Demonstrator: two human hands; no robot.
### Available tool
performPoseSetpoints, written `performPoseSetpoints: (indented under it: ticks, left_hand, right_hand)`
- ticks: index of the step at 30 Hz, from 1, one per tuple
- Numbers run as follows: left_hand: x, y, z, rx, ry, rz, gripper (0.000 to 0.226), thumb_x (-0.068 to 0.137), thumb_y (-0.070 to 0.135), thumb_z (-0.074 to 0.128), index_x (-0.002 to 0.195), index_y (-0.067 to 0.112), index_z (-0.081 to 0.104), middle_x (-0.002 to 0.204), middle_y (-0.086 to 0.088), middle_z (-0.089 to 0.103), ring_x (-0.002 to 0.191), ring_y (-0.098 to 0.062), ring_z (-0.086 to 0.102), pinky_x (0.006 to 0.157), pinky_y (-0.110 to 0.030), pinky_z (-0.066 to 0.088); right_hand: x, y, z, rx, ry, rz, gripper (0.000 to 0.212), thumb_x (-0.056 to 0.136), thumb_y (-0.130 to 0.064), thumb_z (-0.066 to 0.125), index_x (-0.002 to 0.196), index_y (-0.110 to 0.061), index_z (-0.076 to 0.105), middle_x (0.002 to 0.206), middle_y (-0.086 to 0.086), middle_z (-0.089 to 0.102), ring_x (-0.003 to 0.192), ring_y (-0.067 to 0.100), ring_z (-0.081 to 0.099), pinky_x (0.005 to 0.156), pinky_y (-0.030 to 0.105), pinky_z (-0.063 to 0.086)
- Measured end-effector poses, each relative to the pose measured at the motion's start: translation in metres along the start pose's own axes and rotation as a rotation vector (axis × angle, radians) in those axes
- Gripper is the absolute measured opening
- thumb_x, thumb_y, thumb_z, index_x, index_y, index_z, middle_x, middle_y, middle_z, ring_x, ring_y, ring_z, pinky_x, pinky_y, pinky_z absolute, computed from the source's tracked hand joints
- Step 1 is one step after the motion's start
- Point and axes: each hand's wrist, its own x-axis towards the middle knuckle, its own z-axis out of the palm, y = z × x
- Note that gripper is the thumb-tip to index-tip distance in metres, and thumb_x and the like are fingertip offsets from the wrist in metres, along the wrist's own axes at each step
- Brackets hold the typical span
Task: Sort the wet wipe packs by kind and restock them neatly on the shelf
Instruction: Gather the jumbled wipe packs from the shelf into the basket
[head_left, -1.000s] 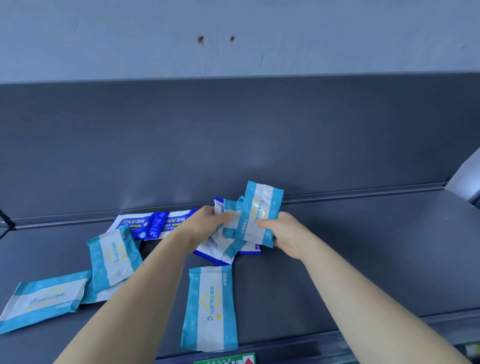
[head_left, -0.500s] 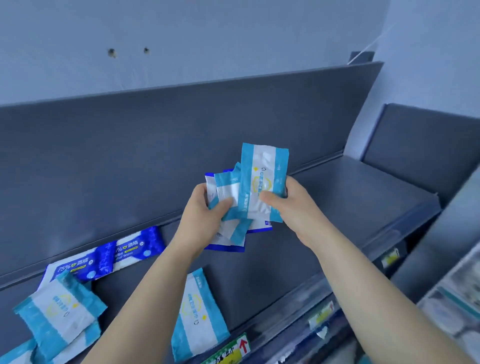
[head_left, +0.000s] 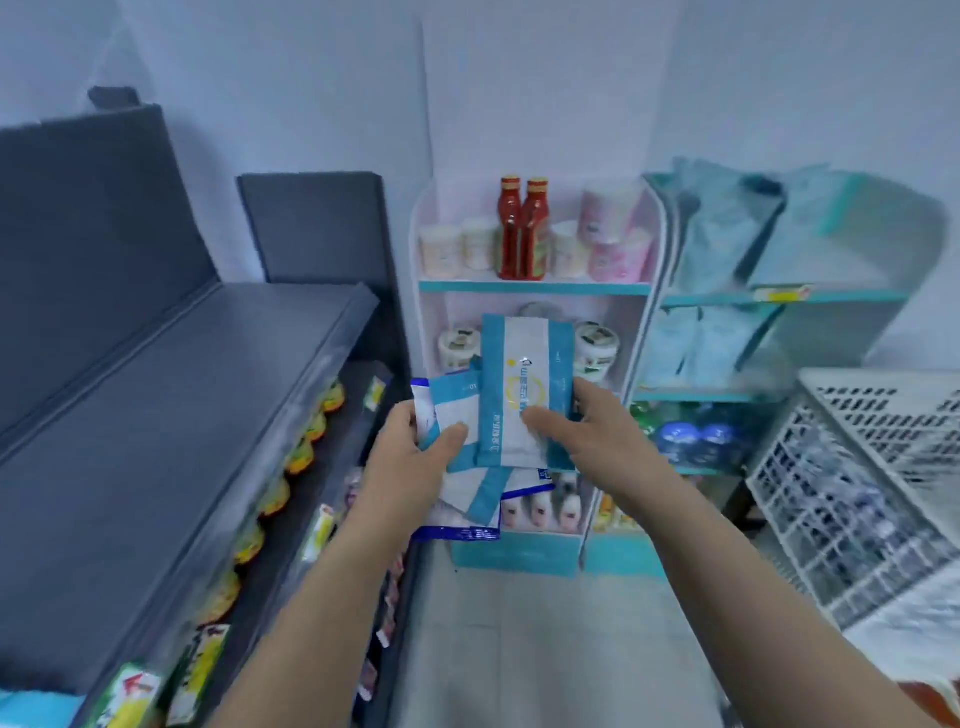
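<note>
Head view, wipe packs (head_left: 522, 395) between both hands

Two hands were in view: the left hand (head_left: 415, 457) and the right hand (head_left: 597, 436). Together they held a fan of wipe packs; one light-blue pack (head_left: 524, 395) lay fully visible in front, at least two more light-blue packs (head_left: 457, 410) showed behind it, and dark-blue-edged packs (head_left: 457, 532) showed at the bottom, their exact count hidden. Two red bottles (head_left: 522, 228) stood on the top shelf of the small rack (head_left: 535, 287). One white basket (head_left: 857, 493) stood at the right.
</note>
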Motion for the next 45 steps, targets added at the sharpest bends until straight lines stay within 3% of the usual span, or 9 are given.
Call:
performPoseSetpoints:
  ticks: [3, 8, 12, 15, 19, 29, 34, 39, 45]
  left_hand:
    - [-0.009, 0.007, 0.095, -0.004, -0.189, 0.012, 0.012, 0.092, 0.017, 0.064, 0.1, 0.023, 0.057, 0.104, -0.002, 0.069, 0.09, -0.019, 0.071, 0.082, -0.044, 0.058]
    - [-0.031, 0.011, 0.245, -0.003, -0.401, 0.023, 0.012, 0.092, 0.021, 0.063, 0.1, 0.029, 0.058, 0.1, 0.007, 0.068, 0.087, -0.009, 0.069, 0.08, -0.033, 0.056]
    - [-0.048, 0.011, 0.37, -0.016, -0.525, -0.02, 0.019, 0.092, 0.019, 0.063, 0.111, 0.018, 0.059, 0.102, -0.001, 0.069, 0.082, -0.012, 0.07, 0.068, -0.028, 0.057]
    - [-0.054, 0.011, 0.446, -0.03, -0.57, -0.038, 0.02, 0.092, 0.017, 0.064, 0.111, 0.018, 0.058, 0.1, 0.004, 0.067, 0.077, -0.005, 0.068, 0.054, -0.017, 0.052]
    - [-0.045, 0.009, 0.522, -0.027, -0.609, -0.057, 0.016, 0.091, 0.012, 0.065, 0.1, 0.024, 0.06, 0.097, 0.007, 0.069, 0.08, -0.005, 0.068, 0.063, -0.022, 0.055]
    - [0.023, -0.052, 0.648, 0.047, -0.461, -0.319, 0.021, 0.09, 0.013, 0.066, 0.109, 0.015, 0.058, 0.098, -0.003, 0.066, 0.079, -0.012, 0.065, 0.059, -0.025, 0.049]
    - [0.039, -0.084, 0.682, 0.022, -0.297, -0.481, 0.024, 0.089, 0.01, 0.065, 0.11, 0.017, 0.056, 0.098, -0.002, 0.065, 0.083, -0.017, 0.064, 0.067, -0.032, 0.054]
    - [0.045, -0.106, 0.698, -0.053, -0.093, -0.602, 0.02, 0.091, 0.005, 0.061, 0.111, 0.005, 0.058, 0.099, -0.012, 0.066, 0.08, -0.024, 0.065, 0.056, -0.029, 0.052]
    - [0.04, -0.132, 0.709, -0.043, 0.194, -0.704, 0.022, 0.087, 0.013, 0.065, 0.108, 0.011, 0.056, 0.103, -0.013, 0.065, 0.089, -0.032, 0.065, 0.07, -0.052, 0.058]
  right_hand:
    - [-0.028, 0.033, -0.088, 0.003, 0.176, 0.068, 0.021, 0.09, -0.021, 0.063, 0.11, -0.019, 0.062, 0.103, -0.006, 0.071, 0.089, 0.01, 0.068, 0.079, 0.031, 0.056]
    - [-0.072, 0.081, -0.224, 0.016, 0.363, 0.145, 0.023, 0.09, -0.019, 0.063, 0.113, -0.018, 0.063, 0.108, -0.003, 0.071, 0.093, 0.015, 0.07, 0.086, 0.04, 0.056]
    - [-0.096, 0.122, -0.336, -0.005, 0.467, 0.21, 0.016, 0.092, -0.018, 0.06, 0.108, -0.014, 0.063, 0.101, -0.002, 0.07, 0.081, 0.01, 0.068, 0.068, 0.025, 0.057]
    - [-0.103, 0.15, -0.404, 0.013, 0.502, 0.26, 0.012, 0.094, -0.018, 0.057, 0.105, -0.016, 0.062, 0.102, -0.002, 0.069, 0.088, 0.013, 0.067, 0.077, 0.029, 0.056]
    - [-0.092, 0.179, -0.472, 0.113, 0.497, 0.325, 0.014, 0.097, -0.018, 0.054, 0.108, -0.017, 0.061, 0.102, -0.002, 0.07, 0.085, 0.012, 0.068, 0.069, 0.024, 0.054]
    - [0.005, 0.284, -0.557, 0.184, 0.36, 0.574, 0.023, 0.099, -0.016, 0.049, 0.12, -0.011, 0.056, 0.116, 0.006, 0.067, 0.097, 0.02, 0.066, 0.082, 0.034, 0.056]
    - [0.047, 0.326, -0.577, 0.133, 0.236, 0.677, 0.022, 0.098, -0.016, 0.051, 0.119, -0.01, 0.056, 0.116, 0.009, 0.066, 0.1, 0.026, 0.066, 0.09, 0.044, 0.054]
    - [0.084, 0.353, -0.586, -0.029, 0.078, 0.692, 0.023, 0.095, -0.02, 0.059, 0.11, -0.014, 0.044, 0.107, 0.005, 0.063, 0.076, 0.015, 0.063, 0.054, 0.023, 0.049]
    - [0.127, 0.383, -0.585, -0.256, -0.247, 0.558, 0.03, 0.095, -0.02, 0.058, 0.121, -0.006, 0.056, 0.115, 0.008, 0.063, 0.075, 0.011, 0.058, 0.055, 0.018, 0.045]
